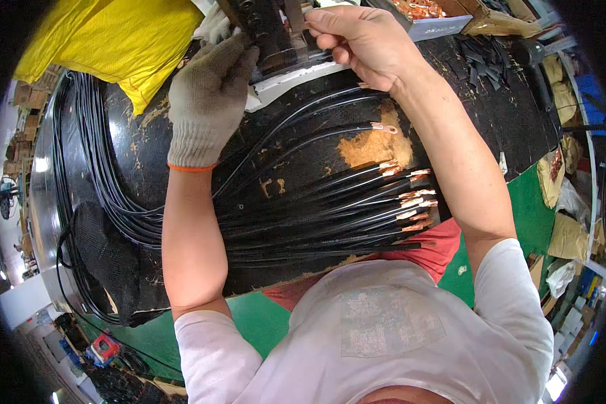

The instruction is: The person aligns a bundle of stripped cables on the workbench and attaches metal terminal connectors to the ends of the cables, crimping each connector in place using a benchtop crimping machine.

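My left hand (pixel 212 91), in a grey knitted glove with an orange cuff edge, is at the left side of a dark metal machine (pixel 273 40). Its fingers are curled, and whatever they hold is hidden. On the machine's other side my bare right hand (pixel 367 40) pinches thumb and forefinger together; anything between them is too small to name. Below both hands, black cables (pixel 303 209) lie in a bundle across the table, many with bare copper ends or copper lugs (pixel 417 198). One cable with a ring-shaped copper lug (pixel 386 128) lies apart, nearer the machine.
The black, worn table (pixel 141 128) carries a yellow sack (pixel 114 47) at the far left. A box of copper lugs (pixel 421 10) stands at the far right, near black strips (pixel 485 64). Long cable loops (pixel 101 155) curve along the left, beside dark mesh cloth (pixel 104 242).
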Tool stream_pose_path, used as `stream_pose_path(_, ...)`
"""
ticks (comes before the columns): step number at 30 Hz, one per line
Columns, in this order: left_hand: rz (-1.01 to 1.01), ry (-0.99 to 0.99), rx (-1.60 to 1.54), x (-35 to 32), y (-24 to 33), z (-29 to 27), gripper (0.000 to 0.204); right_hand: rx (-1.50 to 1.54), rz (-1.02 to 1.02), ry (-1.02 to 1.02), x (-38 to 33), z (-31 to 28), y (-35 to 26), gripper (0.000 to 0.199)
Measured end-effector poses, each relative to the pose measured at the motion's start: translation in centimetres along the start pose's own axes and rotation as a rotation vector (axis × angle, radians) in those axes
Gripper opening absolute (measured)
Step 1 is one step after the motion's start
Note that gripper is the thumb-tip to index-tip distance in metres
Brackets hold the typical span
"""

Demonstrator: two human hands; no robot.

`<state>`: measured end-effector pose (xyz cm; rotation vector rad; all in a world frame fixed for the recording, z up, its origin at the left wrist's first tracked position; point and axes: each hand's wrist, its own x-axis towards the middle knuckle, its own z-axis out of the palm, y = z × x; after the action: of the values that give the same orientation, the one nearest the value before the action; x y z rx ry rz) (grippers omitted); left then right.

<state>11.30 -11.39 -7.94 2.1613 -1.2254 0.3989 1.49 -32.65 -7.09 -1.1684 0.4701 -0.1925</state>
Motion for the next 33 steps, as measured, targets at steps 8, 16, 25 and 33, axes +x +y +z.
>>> stream_pose_path(8,-0.012,-0.002,0.000,0.3,0.2,0.2,0.026,-0.052,-0.179,-0.082,1.1,-1.4,1.4,0.015)
stream_pose_path(16,0.092,0.085,-0.016,-0.9,2.9,-1.0,0.021,-0.608,-0.452,0.064,-3.8,-3.7,-0.9,0.023)
stream_pose_path(25,0.040,-0.716,0.103,-2.9,9.8,-3.7,0.017,-1.287,-0.444,-0.714,-7.9,-4.9,-1.1,0.021)
stream_pose_path(33,0.084,-0.911,-0.019,-3.8,10.6,-2.2,0.020,-1.399,-0.340,-0.896,-8.5,-4.0,0.8,0.021)
